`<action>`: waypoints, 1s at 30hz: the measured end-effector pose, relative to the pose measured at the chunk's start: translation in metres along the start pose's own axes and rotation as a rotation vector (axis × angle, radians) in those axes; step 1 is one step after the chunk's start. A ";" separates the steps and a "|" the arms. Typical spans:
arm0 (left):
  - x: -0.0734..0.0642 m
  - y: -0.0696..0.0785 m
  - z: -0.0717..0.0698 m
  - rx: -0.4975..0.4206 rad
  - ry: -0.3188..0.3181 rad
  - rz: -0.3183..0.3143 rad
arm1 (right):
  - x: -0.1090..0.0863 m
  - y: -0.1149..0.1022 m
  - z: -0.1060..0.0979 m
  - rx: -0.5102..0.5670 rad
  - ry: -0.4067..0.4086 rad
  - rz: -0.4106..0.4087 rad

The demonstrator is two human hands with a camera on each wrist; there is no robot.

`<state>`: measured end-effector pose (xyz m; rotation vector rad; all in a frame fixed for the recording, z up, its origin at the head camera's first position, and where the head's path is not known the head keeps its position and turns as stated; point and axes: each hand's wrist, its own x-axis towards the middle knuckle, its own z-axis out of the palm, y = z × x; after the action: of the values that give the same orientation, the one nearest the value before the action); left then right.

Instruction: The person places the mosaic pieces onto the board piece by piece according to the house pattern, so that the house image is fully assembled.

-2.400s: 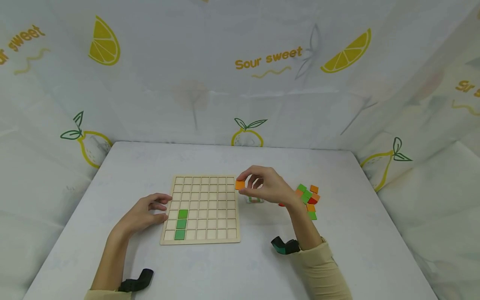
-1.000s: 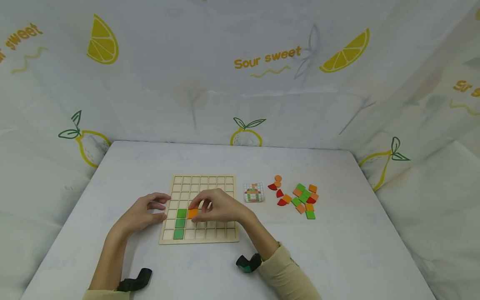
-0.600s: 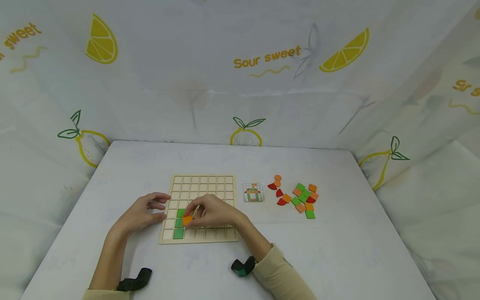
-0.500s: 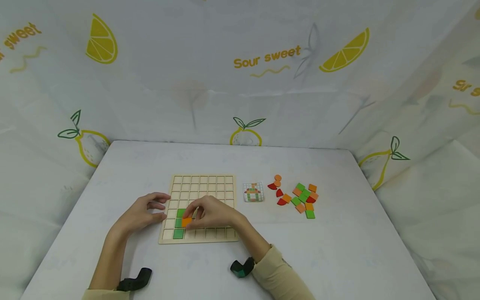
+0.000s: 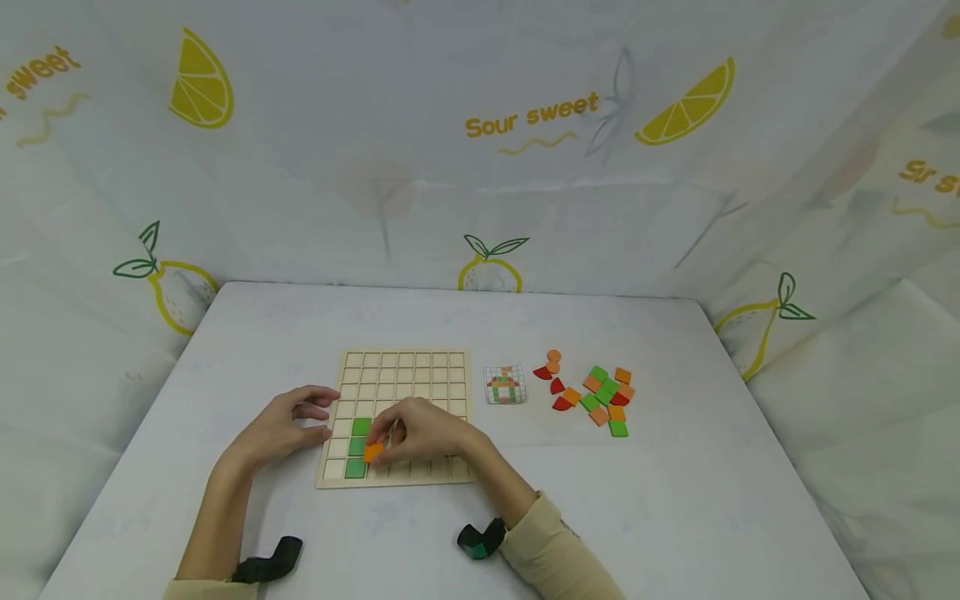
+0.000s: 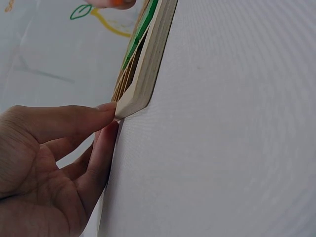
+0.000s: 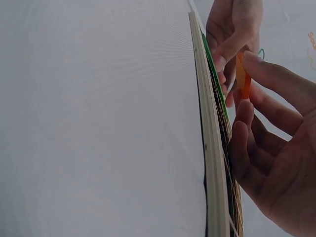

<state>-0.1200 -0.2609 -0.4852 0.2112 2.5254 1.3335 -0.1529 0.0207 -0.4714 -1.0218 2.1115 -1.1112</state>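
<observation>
My right hand point(image 5: 429, 429) pinches an orange square tile point(image 5: 372, 452) between thumb and fingers, low over the wooden grid board point(image 5: 405, 361). In the right wrist view the tile point(image 7: 242, 76) stands on edge at the fingertips, just above the board. Directly left of it, three green square tiles point(image 5: 357, 447) sit in a column of the grid, the middle one partly overlapped by the orange tile. My left hand point(image 5: 281, 425) rests beside the board, thumb and fingers spread along its left edge. In the left wrist view its thumb tip point(image 6: 107, 112) touches the board's rim.
Right of the board lies a small pattern card point(image 5: 506, 385) showing a coloured grid figure. Farther right are loose orange circles point(image 5: 553, 357), red quarter-circle pieces point(image 5: 562, 403), and a cluster of green and orange squares point(image 5: 606, 392). A printed white cloth stands behind the table.
My right hand has carried the orange tile from the board's right side leftward, then down toward the front, to beside the green column. The left hand stays at the board's edge.
</observation>
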 end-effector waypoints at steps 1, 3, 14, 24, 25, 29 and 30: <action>0.000 0.000 0.000 0.001 0.001 -0.001 | 0.000 0.000 0.000 -0.001 -0.003 0.003; 0.000 0.000 0.000 0.003 0.000 -0.005 | 0.000 0.000 0.001 -0.002 -0.009 0.009; -0.001 0.004 0.001 0.016 0.005 -0.017 | -0.002 -0.003 0.001 -0.006 -0.043 0.064; -0.001 0.004 0.002 0.013 0.012 -0.018 | -0.004 -0.010 -0.001 -0.045 -0.091 0.085; -0.001 0.004 0.002 0.015 0.013 -0.017 | -0.004 -0.011 -0.001 -0.055 -0.094 0.088; 0.000 0.004 0.002 0.018 0.013 -0.014 | -0.003 -0.013 0.001 -0.114 -0.094 0.082; 0.000 0.003 0.002 0.022 0.013 -0.013 | -0.002 -0.013 0.001 -0.128 -0.090 0.082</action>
<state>-0.1193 -0.2578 -0.4832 0.1904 2.5491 1.3064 -0.1460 0.0174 -0.4606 -1.0142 2.1536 -0.8847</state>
